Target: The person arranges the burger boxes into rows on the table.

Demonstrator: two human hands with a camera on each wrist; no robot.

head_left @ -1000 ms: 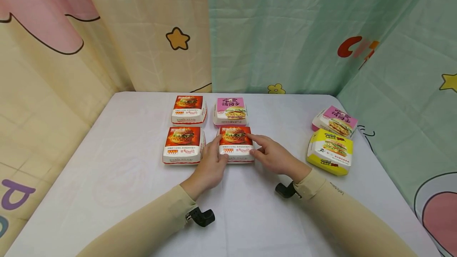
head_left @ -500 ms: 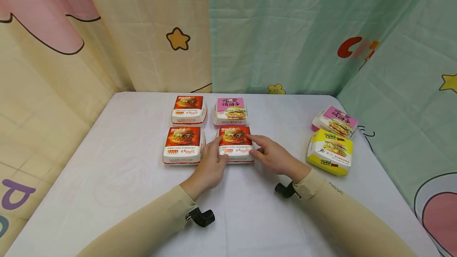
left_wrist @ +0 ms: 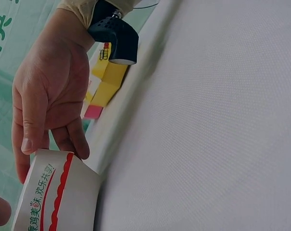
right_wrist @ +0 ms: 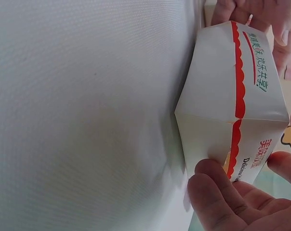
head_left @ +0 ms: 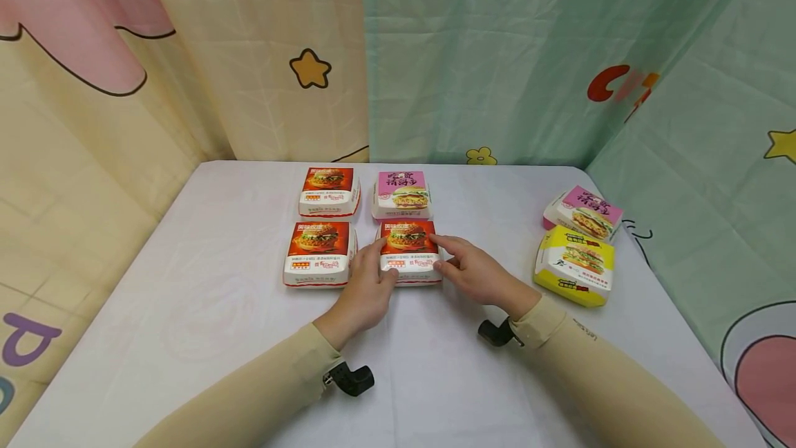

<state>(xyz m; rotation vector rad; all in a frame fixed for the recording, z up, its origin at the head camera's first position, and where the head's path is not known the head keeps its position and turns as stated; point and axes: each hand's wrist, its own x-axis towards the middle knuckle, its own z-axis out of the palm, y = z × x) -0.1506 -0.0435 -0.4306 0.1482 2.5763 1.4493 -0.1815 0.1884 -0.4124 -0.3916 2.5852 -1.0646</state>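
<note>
Between the hands a red-and-white burger box (head_left: 409, 247) sits on the table, a burger picture printed on its lid. My left hand (head_left: 365, 289) holds its left side, with the thumb near the front edge of the lid. On the opposite side my right hand (head_left: 481, 272) grips the box by its front right part. In the right wrist view, right fingertips (right_wrist: 210, 168) touch the side wall of the box. The left wrist view shows the right thumb (left_wrist: 27, 142) at the box's upper corner. A second red-and-white burger box (head_left: 319, 254) stands just left of the left hand.
Behind these stand another red-and-white burger box (head_left: 329, 191) and a pink-and-white burger box (head_left: 402, 193), making two rows. At the right, a yellow burger box (head_left: 575, 265) lies askew before another pink-and-white box (head_left: 584, 213). Printed curtains (head_left: 472, 61) hang behind the white table (head_left: 205, 365).
The held burger box has shifted very slightly left, with both hands staying almost still around it. The other boxes have not moved.
</note>
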